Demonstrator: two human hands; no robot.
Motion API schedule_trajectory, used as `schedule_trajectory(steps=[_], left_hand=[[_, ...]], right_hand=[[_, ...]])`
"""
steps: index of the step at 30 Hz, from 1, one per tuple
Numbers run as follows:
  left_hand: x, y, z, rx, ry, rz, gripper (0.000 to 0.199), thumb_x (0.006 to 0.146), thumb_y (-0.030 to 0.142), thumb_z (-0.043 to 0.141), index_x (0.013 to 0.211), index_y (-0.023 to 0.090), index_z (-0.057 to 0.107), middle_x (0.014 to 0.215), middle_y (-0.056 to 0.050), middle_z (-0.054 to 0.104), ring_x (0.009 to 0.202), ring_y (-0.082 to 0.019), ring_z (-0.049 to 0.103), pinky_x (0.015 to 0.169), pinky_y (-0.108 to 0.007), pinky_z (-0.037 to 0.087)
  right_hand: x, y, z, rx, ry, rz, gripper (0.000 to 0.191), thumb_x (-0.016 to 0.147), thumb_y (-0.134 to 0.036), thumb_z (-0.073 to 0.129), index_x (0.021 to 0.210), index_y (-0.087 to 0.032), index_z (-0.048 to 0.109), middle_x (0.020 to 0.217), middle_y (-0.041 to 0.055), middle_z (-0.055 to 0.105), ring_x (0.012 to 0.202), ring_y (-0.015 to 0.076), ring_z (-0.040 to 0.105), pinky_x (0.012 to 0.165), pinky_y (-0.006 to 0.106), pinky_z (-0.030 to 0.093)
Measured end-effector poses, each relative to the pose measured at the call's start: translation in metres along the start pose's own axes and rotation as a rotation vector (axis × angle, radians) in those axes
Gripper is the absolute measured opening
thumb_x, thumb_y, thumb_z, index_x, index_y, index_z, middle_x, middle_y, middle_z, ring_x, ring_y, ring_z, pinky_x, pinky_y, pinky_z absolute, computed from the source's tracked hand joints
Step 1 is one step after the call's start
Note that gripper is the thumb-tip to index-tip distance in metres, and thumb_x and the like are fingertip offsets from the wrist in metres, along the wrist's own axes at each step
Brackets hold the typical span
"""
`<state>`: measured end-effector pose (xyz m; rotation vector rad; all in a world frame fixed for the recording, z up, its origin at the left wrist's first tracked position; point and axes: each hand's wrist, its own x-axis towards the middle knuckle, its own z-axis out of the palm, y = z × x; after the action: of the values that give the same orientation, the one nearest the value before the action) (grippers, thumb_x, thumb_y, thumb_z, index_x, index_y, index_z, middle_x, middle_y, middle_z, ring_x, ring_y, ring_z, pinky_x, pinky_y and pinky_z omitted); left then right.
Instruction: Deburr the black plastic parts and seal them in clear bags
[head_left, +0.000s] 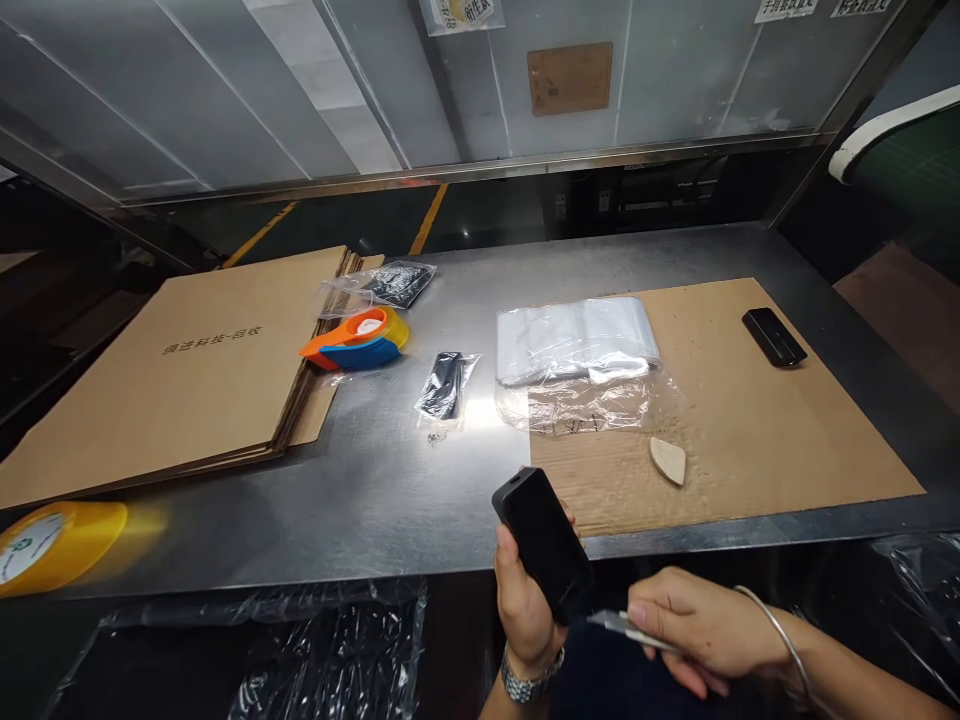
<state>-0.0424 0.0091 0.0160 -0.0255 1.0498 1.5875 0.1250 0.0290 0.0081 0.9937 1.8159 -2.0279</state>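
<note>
My left hand (523, 612), with a metal watch at the wrist, grips a black rectangular plastic casing (541, 540). The casing tilts upward in front of the table edge. Closed around a thin utility knife (621, 627) is my right hand (697, 622), which wears a bangle. The blade points left, close to the casing's lower end; whether they touch I cannot tell. Beyond my hands, a beige wedge-shaped piece (667, 461) lies on a flat cardboard sheet (780, 430). Another black plastic part (774, 337) rests at that sheet's right side.
Clear plastic bags (574, 340) are stacked behind my hands on the metal table (375, 510). A bagged black part (447, 385), a tape dispenser (358, 340), another bagged item (403, 283), flattened cartons (172, 375) and a yellow tape roll (64, 545) lie leftward.
</note>
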Motion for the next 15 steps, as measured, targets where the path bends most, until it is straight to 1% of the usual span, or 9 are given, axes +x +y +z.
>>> schedule_trajectory(steps=[1,2,3,4,7,8,9,11,15], left_hand=[[0.001,0.001,0.000,-0.013,-0.033,-0.033,0.053,0.070,0.061,0.052,0.079,0.010,0.065,0.066,-0.006,0.062,0.056,-0.013,0.054,0.051,-0.023,0.044],[0.003,0.001,0.001,-0.024,-0.062,-0.073,0.052,0.073,0.060,0.050,0.079,0.010,0.065,0.065,-0.006,0.061,0.055,-0.013,0.053,0.050,-0.022,0.044],[0.004,0.000,0.001,-0.030,-0.082,-0.121,0.051,0.076,0.058,0.047,0.078,0.010,0.065,0.065,-0.006,0.061,0.054,-0.012,0.053,0.049,-0.021,0.043],[0.006,-0.001,0.001,-0.034,-0.089,-0.174,0.050,0.078,0.056,0.045,0.077,0.010,0.065,0.064,-0.006,0.062,0.053,-0.012,0.053,0.048,-0.021,0.042],[0.008,-0.009,0.002,-0.058,-0.103,-0.370,0.047,0.083,0.050,0.041,0.073,0.009,0.064,0.063,-0.006,0.062,0.051,-0.012,0.055,0.049,-0.022,0.043],[0.007,-0.012,0.002,-0.067,-0.112,-0.440,0.048,0.083,0.049,0.041,0.071,0.009,0.064,0.062,-0.006,0.062,0.052,-0.012,0.055,0.051,-0.022,0.044],[0.006,-0.016,0.002,-0.072,-0.113,-0.496,0.048,0.084,0.049,0.041,0.070,0.008,0.064,0.062,-0.007,0.063,0.052,-0.013,0.056,0.052,-0.023,0.044],[0.004,-0.022,0.002,-0.064,-0.098,-0.570,0.049,0.084,0.048,0.042,0.067,0.007,0.063,0.060,-0.008,0.063,0.054,-0.013,0.057,0.055,-0.023,0.045],[-0.002,-0.029,0.003,-0.075,-0.078,-0.618,0.046,0.084,0.046,0.043,0.067,0.008,0.063,0.060,-0.008,0.064,0.056,-0.014,0.059,0.059,-0.023,0.045]], right_hand=[[0.000,0.001,0.000,0.149,-0.105,-0.008,0.054,0.087,-0.062,0.019,0.076,-0.018,0.047,0.042,-0.0064,0.042,0.028,0.0070,0.033,0.031,0.018,0.026],[-0.001,0.001,0.000,0.237,-0.138,-0.042,0.055,0.085,-0.065,0.021,0.077,-0.018,0.048,0.044,-0.0063,0.043,0.028,0.0063,0.032,0.031,0.018,0.026],[-0.002,-0.001,-0.001,0.257,-0.099,-0.105,0.054,0.083,-0.066,0.026,0.078,-0.017,0.049,0.047,-0.0057,0.043,0.032,0.0061,0.034,0.033,0.017,0.027],[-0.004,-0.004,-0.003,0.218,-0.003,-0.178,0.051,0.083,-0.064,0.032,0.079,-0.017,0.050,0.051,-0.0050,0.044,0.037,0.0063,0.037,0.037,0.018,0.029],[-0.009,-0.019,-0.008,-0.114,0.398,-0.363,0.032,0.085,-0.047,0.047,0.074,-0.017,0.050,0.060,-0.0034,0.045,0.053,0.0081,0.040,0.050,0.020,0.030],[-0.009,-0.023,-0.010,-0.245,0.486,-0.400,0.028,0.086,-0.040,0.047,0.071,-0.017,0.049,0.062,-0.0029,0.045,0.055,0.0086,0.040,0.052,0.021,0.029],[-0.008,-0.026,-0.010,-0.363,0.535,-0.425,0.026,0.088,-0.036,0.045,0.070,-0.018,0.049,0.062,-0.0024,0.047,0.055,0.0090,0.040,0.053,0.022,0.028],[-0.005,-0.028,-0.008,-0.548,0.567,-0.459,0.025,0.089,-0.033,0.045,0.070,-0.018,0.049,0.060,-0.0023,0.050,0.053,0.0094,0.041,0.051,0.024,0.026],[0.002,-0.025,0.001,-0.775,0.578,-0.429,0.031,0.084,-0.045,0.051,0.067,-0.019,0.049,0.058,-0.0025,0.057,0.051,0.0106,0.049,0.049,0.026,0.021]])
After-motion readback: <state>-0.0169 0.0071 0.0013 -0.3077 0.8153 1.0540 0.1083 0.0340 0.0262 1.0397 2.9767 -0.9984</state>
